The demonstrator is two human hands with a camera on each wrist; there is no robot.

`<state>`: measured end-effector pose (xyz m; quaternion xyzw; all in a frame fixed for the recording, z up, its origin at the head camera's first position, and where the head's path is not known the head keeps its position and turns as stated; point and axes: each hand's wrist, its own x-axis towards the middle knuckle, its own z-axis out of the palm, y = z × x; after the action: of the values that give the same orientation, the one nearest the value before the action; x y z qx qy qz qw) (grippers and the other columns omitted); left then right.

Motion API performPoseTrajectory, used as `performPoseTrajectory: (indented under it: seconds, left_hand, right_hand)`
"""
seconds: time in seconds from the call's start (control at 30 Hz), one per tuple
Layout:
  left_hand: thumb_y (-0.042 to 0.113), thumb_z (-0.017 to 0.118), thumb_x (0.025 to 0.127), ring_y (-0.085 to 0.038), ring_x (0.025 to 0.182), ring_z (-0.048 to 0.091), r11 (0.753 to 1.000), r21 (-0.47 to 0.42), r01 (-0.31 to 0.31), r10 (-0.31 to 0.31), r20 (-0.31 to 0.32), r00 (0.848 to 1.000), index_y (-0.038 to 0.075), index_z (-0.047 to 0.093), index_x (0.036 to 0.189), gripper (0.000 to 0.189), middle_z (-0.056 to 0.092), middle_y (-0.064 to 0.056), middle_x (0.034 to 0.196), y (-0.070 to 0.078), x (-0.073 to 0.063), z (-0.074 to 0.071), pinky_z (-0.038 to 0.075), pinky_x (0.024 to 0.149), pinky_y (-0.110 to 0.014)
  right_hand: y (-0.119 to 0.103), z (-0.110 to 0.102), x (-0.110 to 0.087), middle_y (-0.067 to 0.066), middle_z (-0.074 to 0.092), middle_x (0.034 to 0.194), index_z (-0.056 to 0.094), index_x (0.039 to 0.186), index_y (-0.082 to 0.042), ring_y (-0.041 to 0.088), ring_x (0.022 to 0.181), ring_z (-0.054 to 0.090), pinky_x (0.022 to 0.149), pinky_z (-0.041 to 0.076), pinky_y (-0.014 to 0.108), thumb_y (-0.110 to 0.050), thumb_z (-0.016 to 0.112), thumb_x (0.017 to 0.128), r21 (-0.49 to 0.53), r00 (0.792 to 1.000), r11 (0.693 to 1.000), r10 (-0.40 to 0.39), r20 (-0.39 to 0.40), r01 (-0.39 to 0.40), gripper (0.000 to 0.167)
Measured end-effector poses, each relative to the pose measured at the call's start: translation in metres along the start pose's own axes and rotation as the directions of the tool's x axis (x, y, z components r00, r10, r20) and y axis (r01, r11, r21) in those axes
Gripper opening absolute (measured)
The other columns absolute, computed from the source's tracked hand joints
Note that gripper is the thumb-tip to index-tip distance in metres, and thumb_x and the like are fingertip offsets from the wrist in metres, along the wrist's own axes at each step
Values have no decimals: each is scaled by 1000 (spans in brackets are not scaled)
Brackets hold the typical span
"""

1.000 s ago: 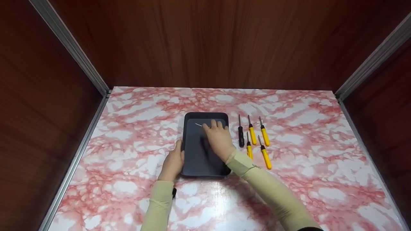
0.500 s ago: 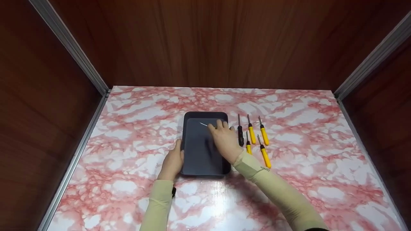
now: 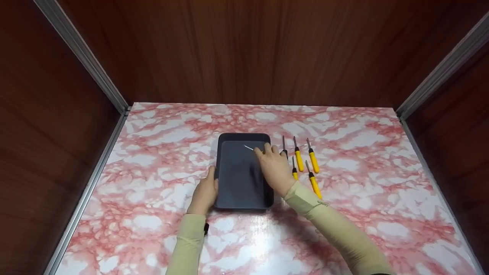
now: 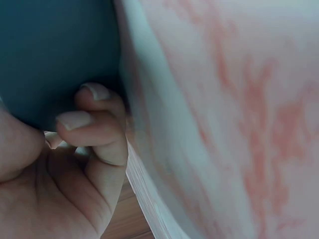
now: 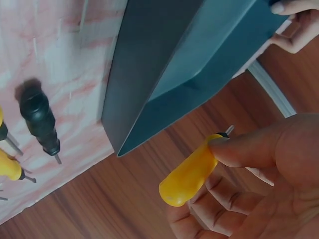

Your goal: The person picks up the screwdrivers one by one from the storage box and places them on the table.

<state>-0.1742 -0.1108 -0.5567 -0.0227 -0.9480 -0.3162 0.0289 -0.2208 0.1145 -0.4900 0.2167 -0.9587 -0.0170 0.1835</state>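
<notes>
A dark grey rectangular tray stands on the table. At its left side, my left hand grips the wall, with curled fingertips against the grey surface in the left wrist view. Above the tray's right part, my right hand pinches a screwdriver by its yellow handle between thumb and fingers. The thin shaft of that screwdriver points up and left over the tray in the head view, while the hand covers most of the handle.
Right of the tray lie a black-handled screwdriver, partly hidden by my right hand in the head view, and several yellow-handled screwdrivers. The table has a red-and-white marbled top. Brown wood panels enclose its back and sides.
My right hand has moved to the right with the screwdriver, from over the tray's middle toward its right rim, now covering part of the black screwdriver. The left hand keeps its place.
</notes>
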Motion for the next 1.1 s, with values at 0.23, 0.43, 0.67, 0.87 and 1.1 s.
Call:
performPoseTrajectory:
  seconds: [0.23,0.43,0.67,0.87,1.1]
  left_hand:
    - [11,51,98,-33,60,61,1000,2,0,0,-4,1000,6,38,137,42,62,-20,71,0,1,0,45,55,-47]
    - [10,53,97,-30,57,59,1000,18,-7,7,-8,1000,6,38,137,43,61,-18,70,0,1,2,45,54,-45]
    - [10,52,97,-34,61,61,1000,17,-11,11,-9,1000,4,38,137,43,62,-21,72,0,0,1,45,56,-47]
    - [11,51,98,-36,64,62,1000,20,0,0,-7,1000,6,37,138,42,63,-22,75,-1,0,1,46,58,-49]
    - [10,51,98,-34,60,61,1000,6,-6,6,1,1000,7,38,135,40,62,-21,72,-1,1,1,45,54,-47]
  right_hand:
    - [6,0,-2,20,53,100,59,113,-10,36,87,56,63,50,48,1,55,90,4,999,1000,16,-38,-16,26]
    - [13,-2,-5,20,53,99,59,112,-10,36,85,57,58,50,47,1,55,90,17,997,1000,26,-68,-25,25]
    - [27,-2,-11,20,52,96,58,112,-8,37,83,56,59,48,47,3,60,83,27,996,998,52,-70,-50,31]
    - [37,-2,-20,20,53,97,56,114,-9,38,85,56,62,49,49,3,65,73,34,996,997,68,-63,-66,43]
    - [44,0,-27,19,52,93,53,109,-7,38,83,56,55,48,47,5,56,84,34,994,995,96,-58,-94,28]
